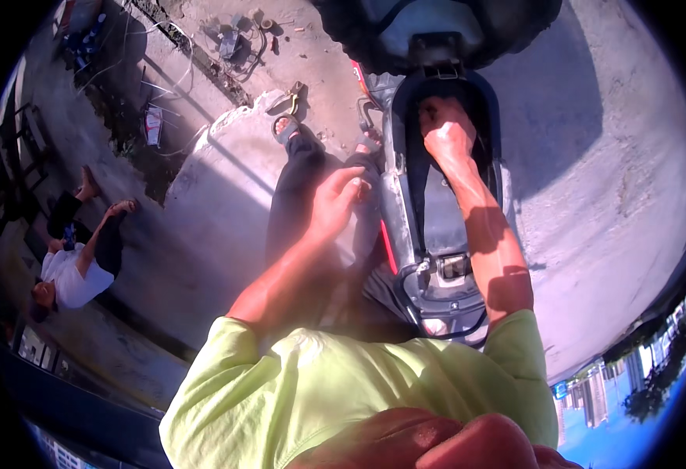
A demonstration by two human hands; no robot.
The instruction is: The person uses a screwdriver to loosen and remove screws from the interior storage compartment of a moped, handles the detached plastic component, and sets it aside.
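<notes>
A scooter [400, 203] stands at my right side, its seat [437, 35] tipped up at the far end. Its long dark storage compartment [446, 219] lies uncovered. My right hand [446, 129] reaches into the far end of that compartment, fingers curled into a fist; whatever they may grip is hidden. Over my thigh, left of the scooter, hangs my left hand [335, 203]. Its thumb and fingers are drawn together, and a small dark spot shows at the tips, too small to name. The left hand is apart from the scooter.
Another person [81, 273] in a white top sits at the left. Cables and small parts [237, 43] lie on the ground beyond my feet, near a broken concrete edge [163, 168]. A red and white object [153, 125] lies in that broken strip. Pale concrete stretches right of the scooter.
</notes>
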